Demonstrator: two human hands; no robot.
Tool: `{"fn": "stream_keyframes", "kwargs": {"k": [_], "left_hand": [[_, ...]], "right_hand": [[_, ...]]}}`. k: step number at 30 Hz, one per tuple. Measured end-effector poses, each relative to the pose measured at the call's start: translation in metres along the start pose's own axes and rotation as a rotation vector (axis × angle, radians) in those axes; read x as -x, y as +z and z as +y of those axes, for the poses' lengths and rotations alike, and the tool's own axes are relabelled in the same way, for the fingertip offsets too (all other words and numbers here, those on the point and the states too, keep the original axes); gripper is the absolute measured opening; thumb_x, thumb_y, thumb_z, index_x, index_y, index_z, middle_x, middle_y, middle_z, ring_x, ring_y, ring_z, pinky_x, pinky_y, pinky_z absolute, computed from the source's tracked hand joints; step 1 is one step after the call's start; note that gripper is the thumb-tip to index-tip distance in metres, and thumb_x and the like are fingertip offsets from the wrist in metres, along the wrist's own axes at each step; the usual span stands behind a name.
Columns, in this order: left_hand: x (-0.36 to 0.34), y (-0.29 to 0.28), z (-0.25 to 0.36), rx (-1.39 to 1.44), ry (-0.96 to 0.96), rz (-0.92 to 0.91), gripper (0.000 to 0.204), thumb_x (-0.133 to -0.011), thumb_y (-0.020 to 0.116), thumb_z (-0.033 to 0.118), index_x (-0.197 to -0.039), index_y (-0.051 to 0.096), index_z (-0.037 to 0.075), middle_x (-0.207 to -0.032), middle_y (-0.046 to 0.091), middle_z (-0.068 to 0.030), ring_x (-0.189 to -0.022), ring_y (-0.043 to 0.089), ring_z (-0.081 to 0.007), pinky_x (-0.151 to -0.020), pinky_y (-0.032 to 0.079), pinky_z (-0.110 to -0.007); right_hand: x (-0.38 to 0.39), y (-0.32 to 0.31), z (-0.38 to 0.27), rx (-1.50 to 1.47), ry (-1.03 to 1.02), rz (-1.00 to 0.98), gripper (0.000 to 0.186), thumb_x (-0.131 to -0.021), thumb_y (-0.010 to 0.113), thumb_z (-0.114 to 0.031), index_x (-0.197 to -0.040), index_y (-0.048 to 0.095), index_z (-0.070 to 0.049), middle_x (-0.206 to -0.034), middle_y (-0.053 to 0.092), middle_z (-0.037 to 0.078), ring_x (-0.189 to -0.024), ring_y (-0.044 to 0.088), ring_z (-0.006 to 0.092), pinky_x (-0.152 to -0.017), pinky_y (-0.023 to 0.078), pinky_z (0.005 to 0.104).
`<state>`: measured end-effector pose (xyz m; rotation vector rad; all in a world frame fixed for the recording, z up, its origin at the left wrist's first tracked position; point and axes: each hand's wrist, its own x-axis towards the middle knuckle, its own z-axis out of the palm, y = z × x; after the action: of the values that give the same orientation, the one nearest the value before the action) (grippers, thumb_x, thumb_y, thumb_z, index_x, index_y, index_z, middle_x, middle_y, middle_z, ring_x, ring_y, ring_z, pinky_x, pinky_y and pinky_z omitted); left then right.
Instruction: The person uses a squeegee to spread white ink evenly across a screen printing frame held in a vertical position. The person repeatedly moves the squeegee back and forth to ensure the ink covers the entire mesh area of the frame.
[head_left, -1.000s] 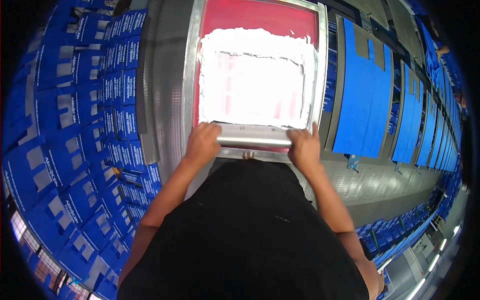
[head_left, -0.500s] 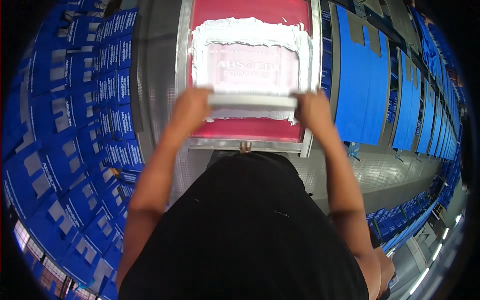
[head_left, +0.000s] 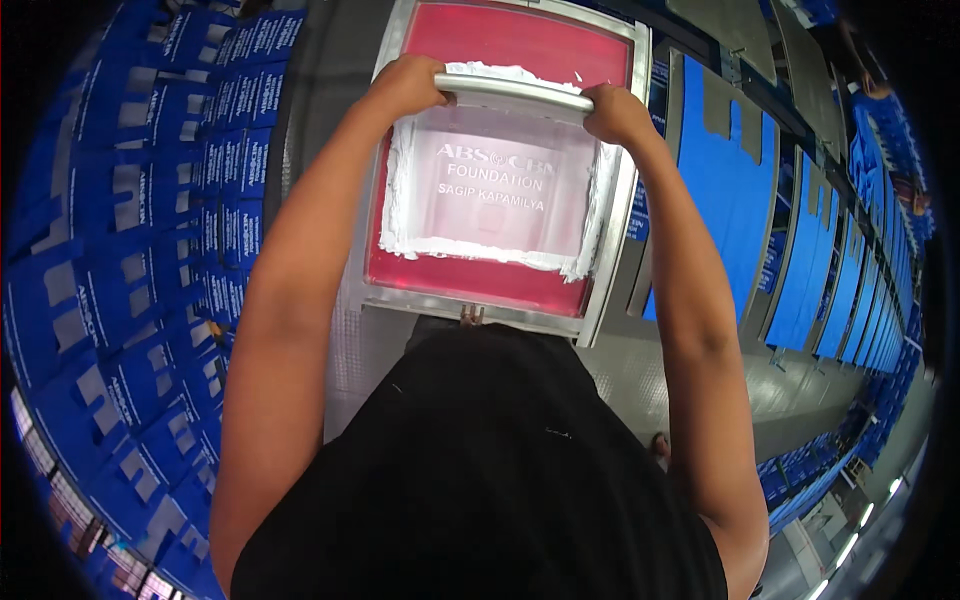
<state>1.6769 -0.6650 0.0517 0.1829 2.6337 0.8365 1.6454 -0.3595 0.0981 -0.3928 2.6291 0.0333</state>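
Squeegee (head_left: 515, 90) gripped at both ends, screen-printing frame (head_left: 612, 250)

Left hand (head_left: 412, 86): clamped on the squeegee's left end. Right hand (head_left: 615, 115): clamped on its right end. Squeegee spans the frame crosswise, near the far edge. White ink (head_left: 460, 248) is ridged on the red mesh (head_left: 450, 283), short of the near edge. Blue fabric panel (head_left: 720, 200) lies beyond the right edge.

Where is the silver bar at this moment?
In the head view, the silver bar is at upper middle, across the far part of the red screen, its ends gripped by the left hand and right hand.
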Motion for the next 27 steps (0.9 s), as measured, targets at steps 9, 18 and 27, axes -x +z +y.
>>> {"fn": "stream_keyframes", "kwargs": {"k": [9, 18, 27], "left_hand": [[0.217, 0.064, 0.037, 0.320, -0.200, -0.284, 0.035, -0.092, 0.057, 0.035, -0.092, 0.067, 0.002, -0.078, 0.066, -0.0151, -0.074, 0.065, -0.0266, -0.072, 0.051, -0.040], [0.330, 0.231, 0.045, 1.289, -0.387, -0.508, 0.040, -0.093, 0.061, 0.040, -0.086, 0.067, 0.001, -0.073, 0.059, 0.0031, -0.070, 0.051, -0.0052, -0.063, 0.043, -0.025], [0.326, 0.197, 0.058, 1.246, -0.245, -0.525, 0.043, -0.098, 0.052, 0.038, -0.083, 0.066, 0.000, -0.069, 0.060, -0.0017, -0.061, 0.055, -0.0080, -0.057, 0.045, -0.021]], "right_hand": [[-0.039, -0.037, 0.015, -0.094, -0.007, -0.084, 0.057, -0.062, 0.058, -0.009, -0.118, 0.066, -0.016, -0.107, 0.067, 0.018, -0.100, 0.065, 0.0312, -0.088, 0.051, 0.0365], [-0.057, -0.013, -0.027, -0.015, -0.288, 0.084, 0.053, -0.065, 0.064, -0.008, -0.118, 0.063, -0.009, -0.107, 0.067, 0.018, -0.102, 0.063, 0.0325, -0.090, 0.049, 0.0399], [0.051, 0.004, -0.070, 0.025, -0.187, 0.077, 0.050, -0.066, 0.058, -0.008, -0.114, 0.067, -0.017, -0.101, 0.069, 0.014, -0.095, 0.065, 0.0324, -0.082, 0.052, 0.0422]]}}
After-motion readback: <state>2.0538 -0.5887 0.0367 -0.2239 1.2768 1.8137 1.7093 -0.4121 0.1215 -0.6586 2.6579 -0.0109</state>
